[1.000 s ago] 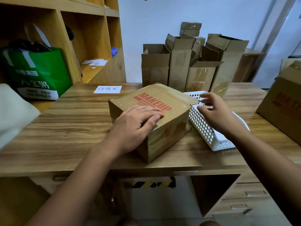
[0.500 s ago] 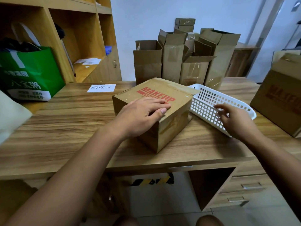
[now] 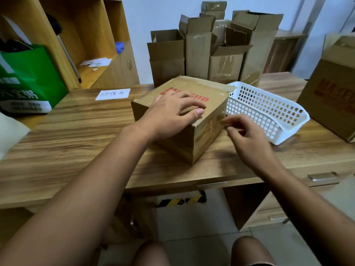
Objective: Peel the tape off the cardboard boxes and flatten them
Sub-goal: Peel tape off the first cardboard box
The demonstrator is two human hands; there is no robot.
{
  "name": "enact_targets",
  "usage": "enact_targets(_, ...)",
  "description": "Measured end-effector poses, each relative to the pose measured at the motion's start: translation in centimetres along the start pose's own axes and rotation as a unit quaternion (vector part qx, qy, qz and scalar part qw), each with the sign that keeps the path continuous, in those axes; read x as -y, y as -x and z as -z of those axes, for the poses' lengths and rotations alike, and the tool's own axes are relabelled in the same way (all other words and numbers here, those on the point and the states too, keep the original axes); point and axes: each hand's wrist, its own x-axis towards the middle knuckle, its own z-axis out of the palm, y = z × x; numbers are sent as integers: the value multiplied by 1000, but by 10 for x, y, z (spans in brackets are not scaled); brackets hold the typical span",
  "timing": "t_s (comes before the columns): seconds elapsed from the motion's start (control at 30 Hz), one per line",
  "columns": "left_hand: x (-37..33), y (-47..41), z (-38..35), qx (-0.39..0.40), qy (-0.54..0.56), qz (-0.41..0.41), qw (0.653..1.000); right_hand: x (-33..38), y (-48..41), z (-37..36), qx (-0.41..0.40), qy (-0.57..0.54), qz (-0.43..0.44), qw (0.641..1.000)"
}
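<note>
We note left hand flat on MAKEUP box, right hand at side tape (pinch unclear); peel slowly.

bare forearms, bare knees, short-trimmed thumbnail.

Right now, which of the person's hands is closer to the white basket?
Right. The right hand is just in front of the white basket, with its fingertips at the cardboard box's side. The left hand rests on top of that box, farther left.
</note>
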Motion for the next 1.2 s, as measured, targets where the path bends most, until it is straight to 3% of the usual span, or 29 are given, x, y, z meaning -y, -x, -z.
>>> enact_targets(0.07, 1, -3, -2, -7, -3, -3, 1000, 2, 11, -19, 23, -100, -39, 994)
enact_targets(0.23, 5, -2, -9, -21, -14, 0, 1000, 0, 16, -39, -44, -236, -92, 966)
enact_targets(0.77, 4, 2, -21, -91, -20, 2, 996, -3, 26, -60, -113, -298, -65, 945)
enact_targets(1.2, 5, 0, -25, -95, -31, -6, 995, 2, 25, -67, -146, -252, -20, 956)
